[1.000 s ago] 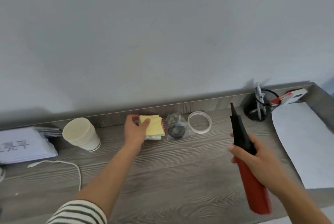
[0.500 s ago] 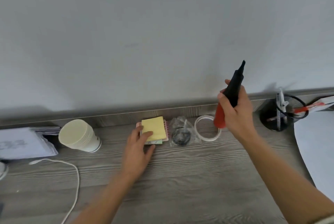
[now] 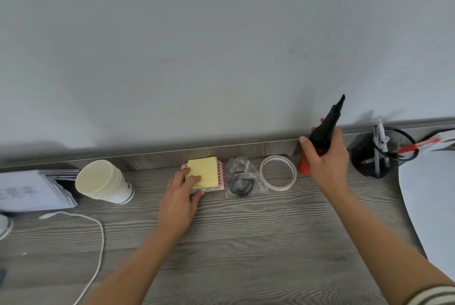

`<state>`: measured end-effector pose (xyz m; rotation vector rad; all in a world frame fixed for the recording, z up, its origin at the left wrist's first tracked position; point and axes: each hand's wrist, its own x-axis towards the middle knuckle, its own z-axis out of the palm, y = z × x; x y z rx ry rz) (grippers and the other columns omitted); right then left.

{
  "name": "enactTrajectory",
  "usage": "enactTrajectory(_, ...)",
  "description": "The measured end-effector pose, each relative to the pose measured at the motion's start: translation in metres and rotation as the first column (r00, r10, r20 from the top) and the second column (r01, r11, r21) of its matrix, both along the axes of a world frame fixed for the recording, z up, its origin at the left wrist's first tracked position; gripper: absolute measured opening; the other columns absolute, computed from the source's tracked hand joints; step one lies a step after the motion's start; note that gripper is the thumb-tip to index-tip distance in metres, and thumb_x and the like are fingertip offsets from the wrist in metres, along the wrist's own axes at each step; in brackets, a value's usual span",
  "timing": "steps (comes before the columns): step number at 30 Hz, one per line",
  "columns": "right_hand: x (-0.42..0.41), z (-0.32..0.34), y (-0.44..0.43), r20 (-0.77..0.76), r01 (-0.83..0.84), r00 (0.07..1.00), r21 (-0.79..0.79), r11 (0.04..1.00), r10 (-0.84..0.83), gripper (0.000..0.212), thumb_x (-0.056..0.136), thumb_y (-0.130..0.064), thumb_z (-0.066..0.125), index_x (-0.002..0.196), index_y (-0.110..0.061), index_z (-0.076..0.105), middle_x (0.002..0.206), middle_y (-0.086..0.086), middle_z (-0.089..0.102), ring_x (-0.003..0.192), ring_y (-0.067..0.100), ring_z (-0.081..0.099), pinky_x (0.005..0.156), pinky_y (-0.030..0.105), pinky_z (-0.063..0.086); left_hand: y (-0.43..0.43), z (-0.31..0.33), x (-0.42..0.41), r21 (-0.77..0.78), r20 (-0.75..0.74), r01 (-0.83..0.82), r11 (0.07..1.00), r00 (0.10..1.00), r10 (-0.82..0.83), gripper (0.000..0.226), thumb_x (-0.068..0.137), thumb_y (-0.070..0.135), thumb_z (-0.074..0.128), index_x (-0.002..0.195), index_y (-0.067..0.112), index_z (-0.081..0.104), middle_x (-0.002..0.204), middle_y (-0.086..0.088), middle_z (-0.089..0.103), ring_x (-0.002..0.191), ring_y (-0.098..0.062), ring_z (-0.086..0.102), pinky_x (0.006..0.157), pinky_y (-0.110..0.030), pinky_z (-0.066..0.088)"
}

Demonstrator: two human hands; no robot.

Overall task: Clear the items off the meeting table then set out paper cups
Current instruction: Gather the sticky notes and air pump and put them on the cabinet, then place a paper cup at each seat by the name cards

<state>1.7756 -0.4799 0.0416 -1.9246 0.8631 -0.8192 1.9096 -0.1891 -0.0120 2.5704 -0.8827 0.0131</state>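
Note:
A stack of paper cups (image 3: 103, 181) lies tilted at the back left of the grey wooden table (image 3: 246, 243). My left hand (image 3: 181, 196) rests with spread fingers on a yellow sticky-note pad (image 3: 204, 173) that lies on a pink spiral notebook (image 3: 221, 176). My right hand (image 3: 325, 159) grips a red and black tool (image 3: 322, 132), upright, its red base on the table against the back ledge. Between the hands lie a plastic bag with a black coil (image 3: 240, 179) and a ring of clear tape (image 3: 278, 173).
A black mesh pen holder (image 3: 379, 157) stands at the back right, beside a large white sheet (image 3: 430, 201). A pile of papers (image 3: 32, 189) sits at the far left, and a white cable (image 3: 96, 238) runs along the table's left side.
My right hand has carried the red and black tool from the front right to the back and stood it by the tape ring. My left hand has slid back along the sticky pad.

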Motion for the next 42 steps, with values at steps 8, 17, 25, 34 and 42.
enactTrajectory(8,-0.012,-0.001,-0.003,-0.117,-0.021,0.993,0.031,0.999,0.024,0.09,0.068,-0.053,0.077,0.142,-0.026,0.035,0.135,0.0,0.052,0.125,0.017,0.05,0.103,0.045,0.045,0.002,0.018,-0.013,0.043,0.069,0.027,0.999,0.997,-0.03,0.055,0.075,0.018,0.075,0.126,0.013,0.055,0.141,-0.019,0.045,0.121,-0.038,0.049,0.095,-0.053,0.048)
enactTrajectory(17,-0.054,0.016,0.063,-0.033,0.111,0.992,-0.186,0.976,-0.12,0.059,0.086,-0.029,0.068,0.137,-0.014,0.044,0.138,0.006,0.047,0.127,0.022,0.043,0.102,0.051,0.043,0.092,0.064,-0.022,-0.562,0.112,-0.208,0.8,0.94,0.323,0.057,0.077,0.027,0.067,0.125,0.002,0.049,0.141,-0.021,0.039,0.135,-0.025,0.034,0.113,-0.037,0.03)
enactTrajectory(25,-0.024,-0.033,0.236,-0.55,-0.473,0.766,-0.131,0.872,0.333,0.055,0.088,-0.056,0.042,0.133,-0.026,0.054,0.141,-0.004,0.05,0.131,0.009,0.04,0.112,0.032,0.031,0.138,0.04,0.037,-0.51,-0.321,-0.48,0.714,0.876,0.36,0.111,0.065,0.031,0.086,0.149,0.023,0.014,0.155,-0.001,0.025,0.142,-0.016,0.025,0.119,-0.043,0.022)
enactTrajectory(34,-0.026,-0.072,0.28,-0.765,-0.524,0.632,-0.305,0.796,0.123,0.065,0.093,-0.064,0.027,0.146,-0.028,0.039,0.158,0.003,0.03,0.148,0.02,0.019,0.117,0.039,0.009,0.144,0.029,0.065,-0.597,-0.386,-0.382,0.705,0.908,0.165,0.087,0.064,0.019,0.086,0.138,0.022,0.038,0.128,0.006,0.054,0.118,-0.013,0.052,0.103,-0.031,0.042)
enactTrajectory(42,-0.026,-0.063,0.284,-0.684,-0.432,0.713,-0.252,0.866,0.157,0.061,0.091,-0.059,0.035,0.141,-0.025,0.047,0.156,-0.001,0.035,0.147,0.017,0.023,0.12,0.039,0.015,0.154,0.061,0.016,-0.597,-0.234,0.048,0.8,0.944,-0.231,0.087,0.061,0.032,0.081,0.135,0.022,0.039,0.128,0.011,0.05,0.115,-0.004,0.049,0.095,-0.008,0.038)
